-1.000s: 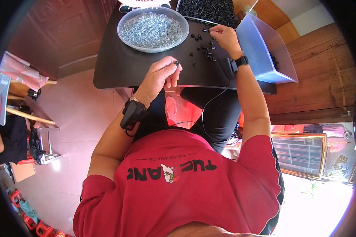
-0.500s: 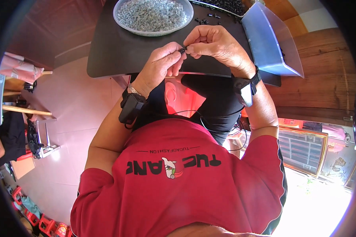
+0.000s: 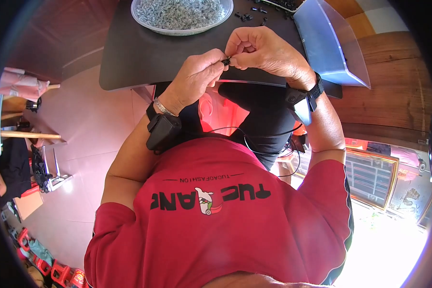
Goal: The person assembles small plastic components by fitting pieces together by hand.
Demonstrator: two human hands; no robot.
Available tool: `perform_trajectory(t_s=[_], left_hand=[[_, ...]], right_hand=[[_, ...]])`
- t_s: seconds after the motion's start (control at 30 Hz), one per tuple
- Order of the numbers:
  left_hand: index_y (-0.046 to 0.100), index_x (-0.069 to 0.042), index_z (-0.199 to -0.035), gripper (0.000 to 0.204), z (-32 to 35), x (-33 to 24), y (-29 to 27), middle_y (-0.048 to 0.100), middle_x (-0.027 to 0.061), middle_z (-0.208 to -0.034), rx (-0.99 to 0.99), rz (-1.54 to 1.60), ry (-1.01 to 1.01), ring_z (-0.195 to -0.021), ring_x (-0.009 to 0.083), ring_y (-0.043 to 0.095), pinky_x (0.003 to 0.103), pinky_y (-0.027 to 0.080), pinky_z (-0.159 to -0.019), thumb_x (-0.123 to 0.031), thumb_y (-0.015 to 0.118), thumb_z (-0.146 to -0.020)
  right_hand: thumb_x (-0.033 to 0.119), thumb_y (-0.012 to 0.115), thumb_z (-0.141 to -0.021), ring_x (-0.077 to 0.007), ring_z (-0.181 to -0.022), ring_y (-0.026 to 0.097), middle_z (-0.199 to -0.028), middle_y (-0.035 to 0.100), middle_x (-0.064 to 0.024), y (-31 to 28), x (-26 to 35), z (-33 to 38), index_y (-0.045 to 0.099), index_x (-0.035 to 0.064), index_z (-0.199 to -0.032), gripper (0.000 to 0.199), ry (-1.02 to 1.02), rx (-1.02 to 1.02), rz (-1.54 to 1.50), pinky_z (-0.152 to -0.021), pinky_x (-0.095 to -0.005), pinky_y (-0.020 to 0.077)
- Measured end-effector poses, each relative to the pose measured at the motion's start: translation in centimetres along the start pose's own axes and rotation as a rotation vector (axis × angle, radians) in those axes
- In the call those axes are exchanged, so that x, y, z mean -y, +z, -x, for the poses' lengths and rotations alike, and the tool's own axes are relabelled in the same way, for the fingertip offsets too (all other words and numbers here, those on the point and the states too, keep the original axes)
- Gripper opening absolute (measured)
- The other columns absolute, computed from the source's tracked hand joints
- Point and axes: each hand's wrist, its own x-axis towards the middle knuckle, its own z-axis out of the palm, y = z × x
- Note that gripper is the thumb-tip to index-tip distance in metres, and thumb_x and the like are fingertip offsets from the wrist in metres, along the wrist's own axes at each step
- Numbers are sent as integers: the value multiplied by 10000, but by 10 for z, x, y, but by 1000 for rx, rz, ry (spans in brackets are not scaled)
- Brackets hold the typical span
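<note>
The left hand (image 3: 197,77) and right hand (image 3: 261,50) meet above the near edge of the dark counter (image 3: 129,57), fingertips pinched shut on one small black plastic part (image 3: 225,61). This looks like a fitting step; next comes steady, aligned pressure.

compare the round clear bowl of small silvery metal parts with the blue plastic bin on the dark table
The round clear bowl is shallow and heaped with small silvery metal parts; the blue plastic bin is angular, straight-walled and shows nothing inside. The bowl lies left of the hands, the bin right. Both rest on the dark table.
</note>
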Motion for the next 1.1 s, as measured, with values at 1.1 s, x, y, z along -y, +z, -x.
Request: perform_trajectory(t_s=[1.1], left_hand=[[533,7,-1138,294,-4,13,9,555,37,-777,-119,-249,218,-644,110,458,246,404,-603,-217,452,-967]], right_hand=[[-3,554,-705,-322,-602,544,-627,538,-142,8,28,-14,516,28,-780,90,-284,6,729,-531,-370,406]])
